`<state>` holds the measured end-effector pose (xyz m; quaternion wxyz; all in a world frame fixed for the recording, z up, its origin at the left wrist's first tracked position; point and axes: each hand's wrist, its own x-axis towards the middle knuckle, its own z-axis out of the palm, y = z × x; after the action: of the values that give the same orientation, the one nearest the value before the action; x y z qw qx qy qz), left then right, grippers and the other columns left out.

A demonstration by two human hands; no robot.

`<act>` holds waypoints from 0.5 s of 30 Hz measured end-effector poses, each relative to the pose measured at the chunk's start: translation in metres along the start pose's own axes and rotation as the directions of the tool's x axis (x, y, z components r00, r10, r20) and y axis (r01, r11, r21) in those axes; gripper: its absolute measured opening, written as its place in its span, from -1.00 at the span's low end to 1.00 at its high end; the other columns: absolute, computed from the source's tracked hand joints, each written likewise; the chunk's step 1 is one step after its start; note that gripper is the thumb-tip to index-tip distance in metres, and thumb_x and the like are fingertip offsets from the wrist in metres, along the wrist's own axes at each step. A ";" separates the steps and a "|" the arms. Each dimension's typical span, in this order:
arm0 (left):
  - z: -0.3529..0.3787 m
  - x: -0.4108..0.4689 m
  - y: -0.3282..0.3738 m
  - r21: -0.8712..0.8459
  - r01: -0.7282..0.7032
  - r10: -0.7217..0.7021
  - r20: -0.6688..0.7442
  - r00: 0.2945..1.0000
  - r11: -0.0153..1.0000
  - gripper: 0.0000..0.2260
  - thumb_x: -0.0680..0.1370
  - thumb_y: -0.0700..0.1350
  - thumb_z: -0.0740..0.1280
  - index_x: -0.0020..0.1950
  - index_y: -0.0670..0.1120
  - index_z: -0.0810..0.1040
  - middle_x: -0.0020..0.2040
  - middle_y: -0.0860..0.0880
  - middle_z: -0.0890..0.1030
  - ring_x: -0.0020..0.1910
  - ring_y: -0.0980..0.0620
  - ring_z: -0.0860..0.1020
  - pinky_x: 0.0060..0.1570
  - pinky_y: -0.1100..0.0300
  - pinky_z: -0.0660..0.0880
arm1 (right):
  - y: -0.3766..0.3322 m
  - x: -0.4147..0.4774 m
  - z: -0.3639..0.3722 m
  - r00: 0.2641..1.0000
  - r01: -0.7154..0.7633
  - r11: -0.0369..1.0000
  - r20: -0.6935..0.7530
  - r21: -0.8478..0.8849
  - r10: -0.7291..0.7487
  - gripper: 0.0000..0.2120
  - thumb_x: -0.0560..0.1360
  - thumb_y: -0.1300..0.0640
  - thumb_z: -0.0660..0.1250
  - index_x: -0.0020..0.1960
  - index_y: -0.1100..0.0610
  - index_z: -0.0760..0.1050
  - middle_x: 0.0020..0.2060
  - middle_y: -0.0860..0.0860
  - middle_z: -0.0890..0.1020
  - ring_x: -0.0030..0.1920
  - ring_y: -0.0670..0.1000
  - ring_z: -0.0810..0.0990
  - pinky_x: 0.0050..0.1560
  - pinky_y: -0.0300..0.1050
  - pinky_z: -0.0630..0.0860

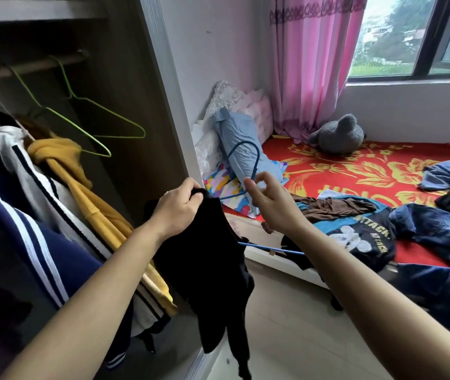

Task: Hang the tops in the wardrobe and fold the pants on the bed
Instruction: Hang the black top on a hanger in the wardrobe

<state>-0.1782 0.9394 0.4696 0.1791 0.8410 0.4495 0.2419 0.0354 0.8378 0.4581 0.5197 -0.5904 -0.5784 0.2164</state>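
While the left hand [180, 212] grips the bunched upper edge of a black top [210, 256] with curled fingers, the right hand [273, 207] pinches the neck of a blue wire hanger [256, 163] between thumb and forefinger, just under the hook. The top hangs down between both forearms, in front of the open wardrobe [141, 105], and one arm of the hanger is already inside it. On the rail [40, 64] hang two bare green hangers [119, 137] and a yellow garment [62, 157]. Jeans [437, 229] and a printed T-shirt [363, 237] lie unfolded on the bed [355, 171].
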 end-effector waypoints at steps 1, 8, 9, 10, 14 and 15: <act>0.000 -0.001 0.004 0.006 0.017 -0.017 0.019 1.000 1.000 -0.85 0.53 0.11 0.07 -0.03 0.14 0.38 -0.20 0.16 0.54 -0.06 -0.07 0.53 -0.05 0.03 0.39 | -0.001 0.000 0.001 0.999 -0.040 0.997 -0.002 0.073 0.040 -0.65 0.67 -0.13 0.14 0.07 0.18 0.43 -0.37 -0.11 0.47 -0.40 -0.15 0.54 -0.43 -0.37 0.40; 0.021 0.001 0.030 0.125 -0.055 0.073 -0.146 0.987 0.991 -0.59 0.52 0.24 -0.04 0.07 0.18 0.56 0.00 0.09 0.56 0.13 0.06 0.45 0.12 0.10 0.11 | -0.007 -0.003 0.006 0.993 -0.120 0.871 0.045 0.477 0.112 -0.71 0.73 0.03 0.04 -0.11 0.14 0.28 -0.32 0.03 0.39 -0.34 -0.05 0.41 -0.44 -0.35 0.34; 0.023 0.002 0.029 0.195 -0.076 0.107 -0.152 0.983 0.978 -0.57 0.53 0.35 0.00 0.07 0.22 0.58 -0.03 0.08 0.53 0.10 0.07 0.43 0.11 0.08 0.12 | -0.005 -0.004 0.003 0.994 -0.110 0.904 0.052 0.413 0.097 -0.73 0.73 0.04 0.05 -0.07 0.17 0.30 -0.28 0.09 0.44 -0.33 -0.04 0.42 -0.48 -0.38 0.33; 0.026 0.003 0.027 0.257 -0.094 0.135 -0.147 0.980 0.962 -0.58 0.52 0.42 0.07 0.07 0.24 0.60 -0.05 0.07 0.49 0.08 0.07 0.40 0.12 0.06 0.13 | -0.003 -0.005 0.000 0.996 -0.087 0.942 0.058 0.323 0.071 -0.74 0.72 0.04 0.06 -0.03 0.19 0.32 -0.26 0.11 0.49 -0.31 -0.04 0.43 -0.47 -0.36 0.34; 0.037 0.004 0.024 0.273 -0.044 0.109 -0.230 0.967 0.961 -0.67 0.57 0.30 0.19 0.07 0.15 0.62 -0.03 0.00 0.49 0.10 -0.04 0.42 0.10 0.02 0.12 | 0.020 -0.016 0.000 0.971 0.145 0.981 -0.173 -0.130 -0.166 -0.87 0.65 0.13 0.26 0.09 0.20 0.48 -0.04 0.00 0.56 0.00 -0.05 0.49 0.02 -0.14 0.37; 0.038 0.004 0.024 0.259 -0.010 0.082 -0.270 0.959 0.966 -0.67 0.59 0.27 0.18 0.08 0.11 0.61 -0.01 -0.02 0.50 0.11 -0.07 0.42 0.11 0.01 0.14 | 0.027 -0.022 0.002 0.921 0.194 0.935 -0.272 -0.297 -0.278 -0.88 0.61 0.13 0.33 0.08 0.18 0.52 0.00 -0.03 0.52 0.04 -0.06 0.46 0.09 -0.13 0.32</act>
<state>-0.1384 0.9272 0.4523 -0.0015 0.8248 0.4778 0.3022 0.0406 0.8244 0.4260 0.5427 -0.6062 -0.5810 -0.0226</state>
